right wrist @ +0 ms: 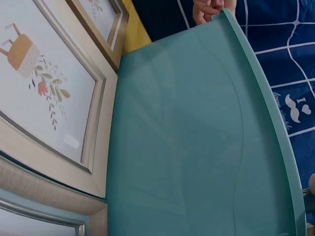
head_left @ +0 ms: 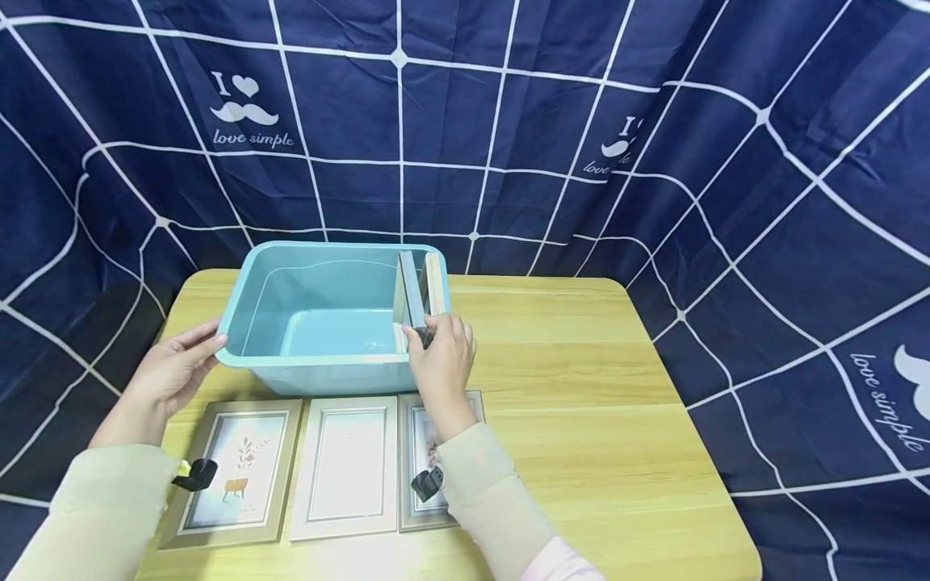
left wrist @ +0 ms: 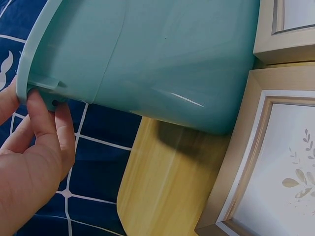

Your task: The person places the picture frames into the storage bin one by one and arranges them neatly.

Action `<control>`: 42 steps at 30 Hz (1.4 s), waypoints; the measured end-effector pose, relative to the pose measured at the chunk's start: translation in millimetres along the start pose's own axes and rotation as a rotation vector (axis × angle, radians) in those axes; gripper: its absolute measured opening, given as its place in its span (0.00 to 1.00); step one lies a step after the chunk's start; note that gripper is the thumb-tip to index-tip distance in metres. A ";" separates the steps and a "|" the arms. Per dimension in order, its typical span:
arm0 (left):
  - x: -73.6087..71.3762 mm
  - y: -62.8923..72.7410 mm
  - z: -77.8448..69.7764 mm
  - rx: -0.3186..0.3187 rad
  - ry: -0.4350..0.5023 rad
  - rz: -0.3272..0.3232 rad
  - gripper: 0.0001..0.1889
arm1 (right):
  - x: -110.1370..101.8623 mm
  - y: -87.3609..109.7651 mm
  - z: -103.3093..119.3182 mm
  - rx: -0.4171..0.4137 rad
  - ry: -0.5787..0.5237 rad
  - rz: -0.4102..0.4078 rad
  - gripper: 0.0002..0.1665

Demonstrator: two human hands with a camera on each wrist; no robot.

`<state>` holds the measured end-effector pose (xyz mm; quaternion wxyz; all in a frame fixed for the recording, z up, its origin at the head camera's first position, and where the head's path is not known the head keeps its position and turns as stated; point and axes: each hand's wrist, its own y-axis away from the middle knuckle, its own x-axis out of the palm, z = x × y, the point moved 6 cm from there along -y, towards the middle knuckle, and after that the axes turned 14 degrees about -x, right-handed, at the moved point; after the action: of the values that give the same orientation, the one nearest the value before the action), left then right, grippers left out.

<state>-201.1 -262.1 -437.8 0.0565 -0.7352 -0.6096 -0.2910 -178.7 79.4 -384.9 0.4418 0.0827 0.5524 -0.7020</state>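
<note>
Tub of light-blue plastic [head_left: 330, 375] stands left of centre on the yellowish wood-grain tabletop [head_left: 567, 363], its left rim in the grip of the left hand [head_left: 169, 373]. The right hand [head_left: 445, 365] pinches a thin, grey-edged rectangular frame [head_left: 410, 286] upright inside the tub's right end. Along the lower left lie a tan picture frame [head_left: 240, 468] and a white one [head_left: 347, 464].
</note>
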 end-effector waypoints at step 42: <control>-0.6 -0.1 0.7 -0.007 0.004 -0.008 0.15 | 1.2 4.7 -22.0 0.153 -0.121 -0.016 0.21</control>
<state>-201.0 -262.3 -438.7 0.0542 -0.7323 -0.6114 -0.2950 -184.3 97.4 -397.1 0.4613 0.0692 0.4702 -0.7492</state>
